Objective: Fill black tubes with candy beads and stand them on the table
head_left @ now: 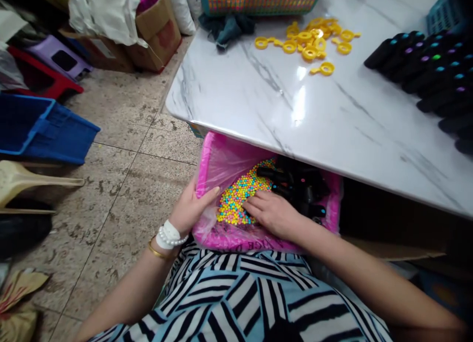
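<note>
A pink plastic bin (201, 167) lined with clear plastic rests at my lap, partly under the table edge. Inside lies a heap of small round beads (236, 199) in yellow, pink and blue. Several black tube-shaped pieces (303, 184), a few showing coloured dots, lie at the bin's right side. My left hand (192, 204) is closed around the bin's left rim, thumb on the inside. Over the beads lies my right hand (275, 214), palm down, its fingers extended to the left and the tips touching the beads. No object shows in it.
On the white marbled table (236, 95) lie several yellow ring-shaped pieces (310, 41), a dark cloth (227, 29) and a teal basket (258, 2). Rows of black pieces (432, 71) stand at right. A blue crate (55, 130) and cardboard boxes (155, 31) are on the floor at left.
</note>
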`<move>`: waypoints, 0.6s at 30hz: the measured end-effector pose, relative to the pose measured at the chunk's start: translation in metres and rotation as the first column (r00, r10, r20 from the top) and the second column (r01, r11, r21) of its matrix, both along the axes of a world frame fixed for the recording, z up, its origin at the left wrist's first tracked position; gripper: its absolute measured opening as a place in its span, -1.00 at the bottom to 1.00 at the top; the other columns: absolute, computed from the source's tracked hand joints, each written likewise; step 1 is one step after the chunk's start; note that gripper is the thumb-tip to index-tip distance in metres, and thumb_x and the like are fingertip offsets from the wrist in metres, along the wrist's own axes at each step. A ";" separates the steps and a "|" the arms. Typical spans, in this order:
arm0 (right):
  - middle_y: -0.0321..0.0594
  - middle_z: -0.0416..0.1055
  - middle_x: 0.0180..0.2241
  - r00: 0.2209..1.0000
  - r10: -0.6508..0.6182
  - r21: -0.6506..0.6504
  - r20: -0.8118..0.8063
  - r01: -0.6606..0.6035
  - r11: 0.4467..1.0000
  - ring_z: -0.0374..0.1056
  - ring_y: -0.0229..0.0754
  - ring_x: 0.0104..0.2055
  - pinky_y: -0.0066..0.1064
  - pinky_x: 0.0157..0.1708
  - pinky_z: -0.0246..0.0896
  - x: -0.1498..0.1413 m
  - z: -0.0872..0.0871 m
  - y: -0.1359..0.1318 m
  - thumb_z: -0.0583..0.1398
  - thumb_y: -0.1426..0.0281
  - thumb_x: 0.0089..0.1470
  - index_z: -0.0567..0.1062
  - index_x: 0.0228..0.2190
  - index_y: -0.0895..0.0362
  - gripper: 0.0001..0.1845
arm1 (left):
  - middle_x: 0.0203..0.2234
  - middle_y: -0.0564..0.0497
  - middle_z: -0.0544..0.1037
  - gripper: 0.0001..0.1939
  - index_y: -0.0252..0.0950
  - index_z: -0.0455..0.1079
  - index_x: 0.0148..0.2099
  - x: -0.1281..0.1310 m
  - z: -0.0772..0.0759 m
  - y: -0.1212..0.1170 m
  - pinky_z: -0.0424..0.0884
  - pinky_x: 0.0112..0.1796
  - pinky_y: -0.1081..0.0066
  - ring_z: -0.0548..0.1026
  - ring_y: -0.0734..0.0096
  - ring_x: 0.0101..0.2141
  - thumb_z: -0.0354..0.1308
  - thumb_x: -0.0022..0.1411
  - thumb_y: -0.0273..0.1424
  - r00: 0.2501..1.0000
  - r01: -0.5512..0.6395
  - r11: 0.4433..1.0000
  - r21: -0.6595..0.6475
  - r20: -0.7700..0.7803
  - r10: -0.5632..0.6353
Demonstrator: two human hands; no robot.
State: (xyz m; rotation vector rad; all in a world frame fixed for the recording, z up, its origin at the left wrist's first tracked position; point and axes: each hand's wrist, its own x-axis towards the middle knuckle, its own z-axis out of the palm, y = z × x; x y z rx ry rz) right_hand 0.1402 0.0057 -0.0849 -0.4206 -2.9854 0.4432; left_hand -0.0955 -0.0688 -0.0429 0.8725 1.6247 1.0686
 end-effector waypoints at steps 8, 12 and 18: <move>-0.17 0.55 -0.15 0.901 -0.333 -0.509 -0.278 0.155 0.847 0.45 -0.17 -0.08 -0.28 -0.03 0.39 0.025 0.008 -0.002 0.17 0.54 0.15 0.47 -0.02 0.09 -0.64 | 0.01 -0.16 0.61 -0.46 -0.31 0.52 0.05 -0.005 -0.004 0.002 0.52 -0.01 0.20 0.56 -0.05 0.00 0.43 -0.01 -0.31 0.845 -0.001 0.989 -0.145 0.528 0.078; -0.17 0.55 -0.24 0.871 -0.418 -0.488 -0.259 0.256 0.835 0.45 -0.15 -0.18 -0.30 -0.16 0.41 0.044 0.007 0.001 0.23 0.48 0.13 0.48 -0.07 0.10 -0.70 | 0.04 -0.18 0.59 -0.33 -0.31 0.46 0.14 -0.001 -0.003 0.007 0.51 0.01 0.17 0.54 -0.11 0.04 0.44 -0.06 -0.31 0.826 -0.018 0.987 -0.157 0.554 0.103; -0.05 0.52 -0.13 0.883 -0.360 -0.168 -0.302 0.322 0.932 0.40 -0.05 -0.10 -0.13 -0.09 0.38 0.053 0.017 -0.002 0.17 0.49 0.19 0.50 -0.05 0.11 -0.71 | -0.02 -0.16 0.63 -0.40 -0.32 0.52 0.08 0.006 -0.002 0.012 0.53 0.00 0.16 0.55 -0.13 0.02 0.43 -0.06 -0.29 0.816 -0.021 0.984 -0.179 0.565 0.121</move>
